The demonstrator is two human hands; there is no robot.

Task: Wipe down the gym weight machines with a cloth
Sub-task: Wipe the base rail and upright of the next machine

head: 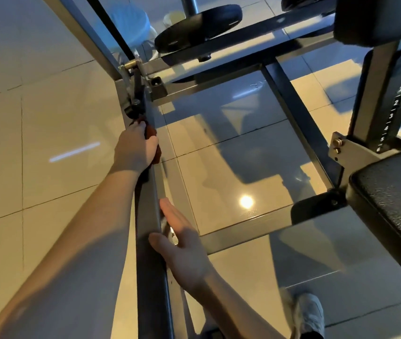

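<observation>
Both forearms come in from 6 o'clock and lie along a dark slanted bar (149, 216) of the machine frame. At about 6 o'clock the right hand (182, 243) rests against the side of the bar. Its fingers are straight and close together, the thumb lies over the top edge, and it holds nothing. At about 9 o'clock the left hand (134, 149) wraps the bar, its fingers clamped on a dark red cloth (151, 133). Only a small fold of the cloth shows between hand and bar, just below the pulley bracket (136, 94).

I judge that the step in hand is wiping this bar. To do it well, the cloth should go round the bar and slide in long, firm strokes, also into the corners near the bracket. The right hand can steady the frame.

Underneath, the floor (48, 118) is glossy pale tile with lamp reflections. At 12 o'clock sits a black weight plate (197, 28), at 11 o'clock a bin (131, 23) with a white liner, at 3 o'clock a numbered post (387, 113), at 4 o'clock a black seat pad (395, 204), and at 5 o'clock a grey shoe (309, 314).
</observation>
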